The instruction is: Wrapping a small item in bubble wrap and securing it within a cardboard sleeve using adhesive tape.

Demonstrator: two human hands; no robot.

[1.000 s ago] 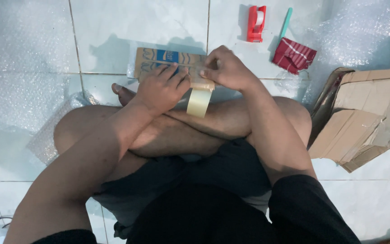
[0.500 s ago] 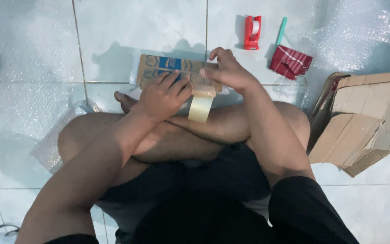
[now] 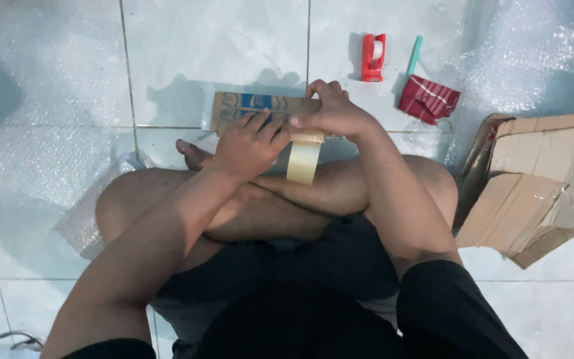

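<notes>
The tape roll [image 3: 303, 159] now hangs a little lower under the right hand [image 3: 330, 116], away from the box [image 3: 254, 110].

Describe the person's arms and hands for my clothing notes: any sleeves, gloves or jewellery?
Both arms are bare from the short black sleeves down. The left hand and right hand wear no gloves, and no watch, ring or bracelet is visible. Dark shorts cover the lap.

one tape roll [image 3: 303, 159], one flat cardboard box [image 3: 250, 110], one red tape dispenser [image 3: 373, 57], one torn carton [image 3: 543, 183], two hands [image 3: 254, 143]
</notes>
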